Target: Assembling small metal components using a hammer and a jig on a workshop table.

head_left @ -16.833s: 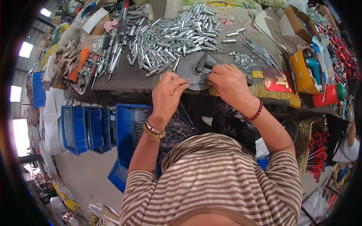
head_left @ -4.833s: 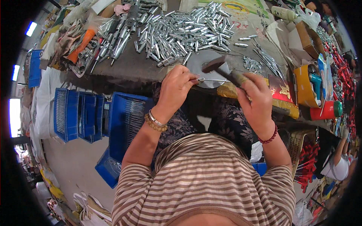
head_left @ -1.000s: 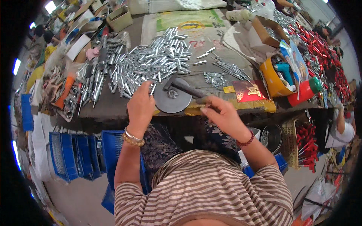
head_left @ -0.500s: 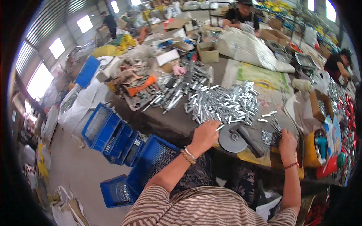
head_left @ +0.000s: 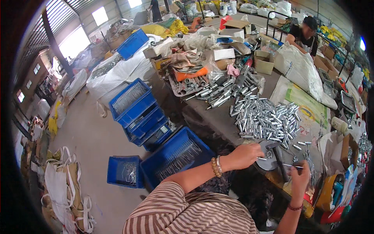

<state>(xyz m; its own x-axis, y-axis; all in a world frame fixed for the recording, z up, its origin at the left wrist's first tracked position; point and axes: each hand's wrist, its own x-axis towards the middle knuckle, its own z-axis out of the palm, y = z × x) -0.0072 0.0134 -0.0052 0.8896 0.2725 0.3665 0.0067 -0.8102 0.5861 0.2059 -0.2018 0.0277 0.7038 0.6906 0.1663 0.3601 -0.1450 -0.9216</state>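
Over the near edge of the bench, my left hand (head_left: 246, 156) pinches a small silver metal sleeve (head_left: 261, 158). My right hand (head_left: 300, 177) is closed on a thin metal rod (head_left: 291, 166) that points left toward the sleeve, apart from it. Between the hands lies a round grey metal disc (head_left: 266, 164), with a hammer (head_left: 280, 163) resting across it. Just beyond the disc spreads a heap of silver metal sleeves (head_left: 269, 119). Several thin rods (head_left: 309, 160) lie beside my right hand.
Blue bins of metal pins (head_left: 130, 97) are stacked at left, with a larger blue bin (head_left: 146, 168) and a small blue tray (head_left: 113, 171) nearer. A tray of sockets (head_left: 183, 87) and a cardboard box (head_left: 263, 64) stand farther back. A co-worker (head_left: 304, 35) sits across the bench.
The view has swung left. My right hand has come away from the small parts on the bench with a thin rod, closer to my left hand, which still holds a sleeve.
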